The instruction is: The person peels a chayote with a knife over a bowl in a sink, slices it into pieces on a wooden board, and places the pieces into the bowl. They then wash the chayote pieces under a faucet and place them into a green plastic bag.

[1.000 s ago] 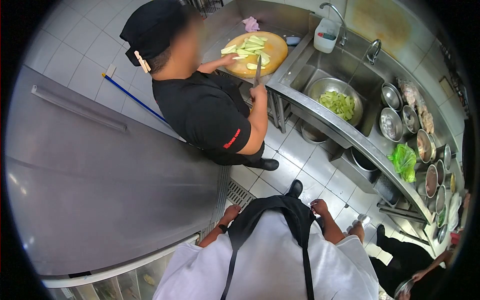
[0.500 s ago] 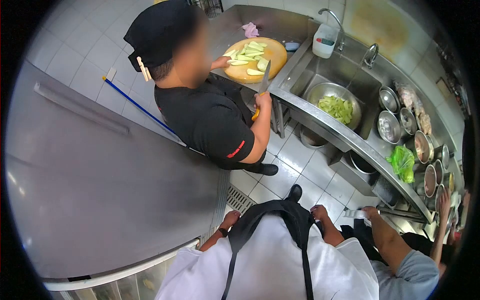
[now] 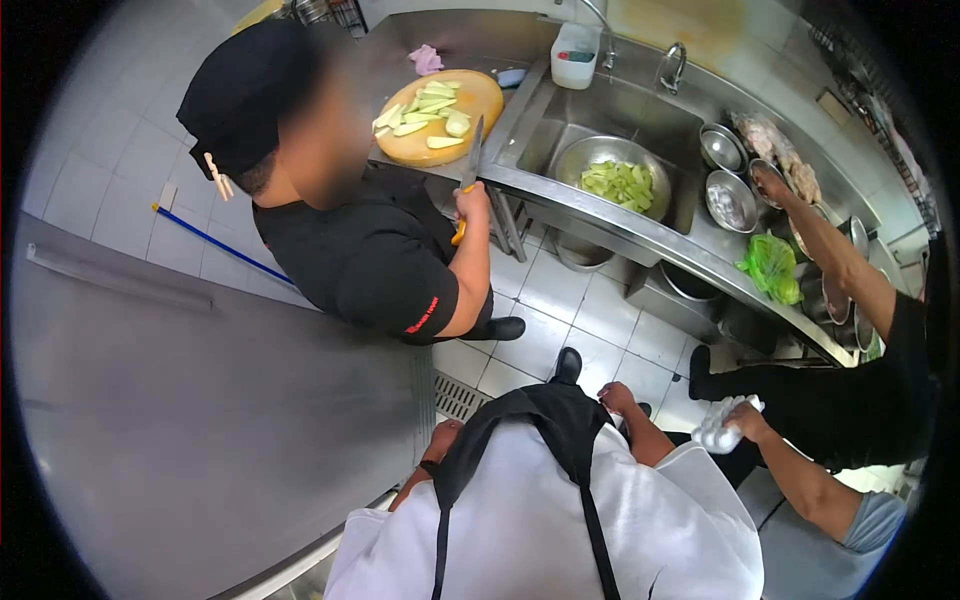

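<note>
My left hand (image 3: 443, 436) hangs low beside the dark apron (image 3: 545, 400); its fingers are mostly hidden. On the apron's other side, my right hand (image 3: 617, 398) has curled fingers, and whether anything is in them cannot be made out. Ahead, a co-worker in black (image 3: 350, 250) grips a knife (image 3: 474, 155) with a yellow handle. Cut pale-green vegetable pieces (image 3: 410, 118) lie on a round cutting board (image 3: 480, 95) by that person. In the sink, a metal bowl (image 3: 580, 155) holds chopped green vegetable (image 3: 618, 184).
A large grey metal surface (image 3: 220, 430) fills the left. At right, a hand (image 3: 768, 185) reaches into a bowl, and a grey-sleeved person's hand (image 3: 745, 418) holds a white bundle (image 3: 715, 430). Metal bowls (image 3: 730, 200) and a green plastic bag (image 3: 770, 268) line the counter. A floor grate (image 3: 460, 398) lies ahead.
The view has shifted, so the co-worker and sink appear further left. At right, a dark-clothed person's arm now reaches over the counter into a bowl. The white bundle shows more fully.
</note>
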### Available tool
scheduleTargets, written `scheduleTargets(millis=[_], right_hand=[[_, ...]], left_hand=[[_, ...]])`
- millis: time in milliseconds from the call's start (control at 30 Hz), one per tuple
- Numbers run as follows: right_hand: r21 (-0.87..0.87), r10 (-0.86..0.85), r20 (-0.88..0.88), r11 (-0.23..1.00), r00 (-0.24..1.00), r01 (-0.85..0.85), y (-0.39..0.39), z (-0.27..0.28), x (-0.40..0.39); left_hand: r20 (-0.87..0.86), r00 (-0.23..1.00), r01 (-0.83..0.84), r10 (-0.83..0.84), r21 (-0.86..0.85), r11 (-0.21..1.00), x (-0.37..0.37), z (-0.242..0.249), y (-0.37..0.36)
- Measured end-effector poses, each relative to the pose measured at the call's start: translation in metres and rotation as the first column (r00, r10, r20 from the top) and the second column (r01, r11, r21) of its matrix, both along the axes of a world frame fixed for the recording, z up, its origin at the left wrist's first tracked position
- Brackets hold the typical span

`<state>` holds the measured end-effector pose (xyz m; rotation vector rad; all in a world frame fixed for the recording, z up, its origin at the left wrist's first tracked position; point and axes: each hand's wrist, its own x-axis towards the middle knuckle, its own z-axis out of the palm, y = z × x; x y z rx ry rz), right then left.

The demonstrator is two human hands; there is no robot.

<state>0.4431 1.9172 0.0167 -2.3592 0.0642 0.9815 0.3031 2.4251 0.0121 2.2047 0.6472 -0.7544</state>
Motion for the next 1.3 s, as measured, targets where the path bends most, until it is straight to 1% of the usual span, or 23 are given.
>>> scheduleTargets(millis=[33,133,167,233,267,333,433,467,500,533,567,633,667,733,767,833,867,967,1033,1133,1233,1300], right_hand=[[-0.007,-0.001,-0.024,1.000,1.000,0.001,0.001,0.005,0.001],[-0.051,0.144,0.080,0.989,0.986,-0.140,0.001,-0.002,-0.002],[-0.029,0.040,0.018,0.999,0.999,-0.040,0.003,0.000,-0.002],[-0.005,-0.163,-0.111,0.987,0.980,0.163,0.006,0.006,-0.003],[0.002,-0.081,-0.031,0.997,0.996,0.081,0.005,0.006,-0.005],[-0.005,0.087,0.130,0.996,0.988,-0.087,-0.001,0.000,-0.011],[-0.046,-0.048,-0.020,0.998,0.999,0.047,0.003,0.010,-0.010],[-0.035,-0.061,-0.028,0.998,0.998,0.060,0.004,0.013,-0.011],[-0.024,-0.074,-0.035,0.997,0.997,0.073,0.004,0.016,-0.013],[-0.014,-0.089,-0.044,0.996,0.995,0.088,0.003,0.016,-0.016],[-0.037,0.029,0.053,0.999,0.998,-0.027,0.001,0.004,-0.019],[-0.031,-0.045,-0.043,0.999,0.998,0.044,0.004,0.014,-0.019],[-0.032,-0.086,-0.092,0.996,0.992,0.084,0.005,0.018,-0.019],[-0.044,0.058,0.011,0.997,0.998,-0.057,0.002,0.012,-0.022],[-0.056,0.129,0.061,0.990,0.990,-0.126,0.000,0.010,-0.024],[-0.048,0.162,0.078,0.986,0.984,-0.159,0.000,0.011,-0.024],[-0.044,0.180,0.086,0.983,0.980,-0.177,0.001,0.012,-0.025],[-0.025,-0.027,0.010,0.999,1.000,0.027,0.010,0.015,-0.026],[-0.007,0.015,0.024,1.000,1.000,-0.015,0.010,0.014,-0.028],[-0.015,0.036,0.022,0.999,0.999,-0.035,0.010,0.015,-0.024],[-0.028,0.016,0.005,0.999,1.000,-0.016,0.013,0.017,-0.022],[-0.026,-0.016,-0.004,1.000,1.000,0.016,0.013,0.015,-0.019]], left_hand=[[-0.003,1.000,0.001,-0.001,-0.027,1.000,0.001,0.001,0.001],[0.024,0.999,-0.018,0.021,-0.104,0.994,-0.001,-0.003,0.006],[0.043,0.999,-0.023,0.029,-0.123,0.992,-0.002,-0.008,0.007],[0.081,0.996,-0.033,0.046,-0.161,0.986,-0.004,-0.016,0.010],[0.064,0.997,-0.041,0.053,-0.176,0.983,-0.001,-0.007,0.010],[0.028,0.997,-0.061,0.068,-0.207,0.976,0.012,0.038,0.002],[0.005,0.999,-0.043,0.044,-0.100,0.994,0.024,0.079,-0.018],[0.031,0.999,-0.031,0.035,-0.144,0.989,0.020,0.068,-0.014],[0.058,0.998,-0.017,0.028,-0.188,0.982,0.015,0.044,-0.007],[0.084,0.996,0.000,0.020,-0.230,0.973,0.010,0.031,-0.002],[0.055,0.998,-0.023,0.035,-0.204,0.979,0.010,0.037,-0.003],[-0.004,0.998,-0.060,0.060,-0.151,0.987,0.014,0.060,-0.012],[-0.019,0.996,-0.089,0.087,-0.161,0.983,0.015,0.072,-0.016],[-0.053,0.990,-0.140,0.133,-0.179,0.974,0.017,0.090,-0.023],[-0.024,0.997,-0.078,0.075,-0.149,0.986,0.016,0.089,-0.023],[0.031,0.999,0.041,-0.039,-0.083,0.996,0.012,0.074,-0.017],[0.025,0.999,0.028,-0.026,-0.105,0.994,0.009,0.069,-0.014],[0.007,1.000,-0.015,0.016,-0.168,0.986,-0.003,0.054,-0.004],[0.004,0.999,-0.040,0.042,-0.211,0.977,-0.008,0.046,-0.001],[-0.035,0.999,-0.029,0.025,-0.119,0.992,0.000,0.076,-0.010],[0.045,0.998,0.054,-0.049,-0.133,0.990,-0.002,0.068,-0.005],[0.068,0.996,0.059,-0.051,-0.125,0.990,0.000,0.070,-0.007]])
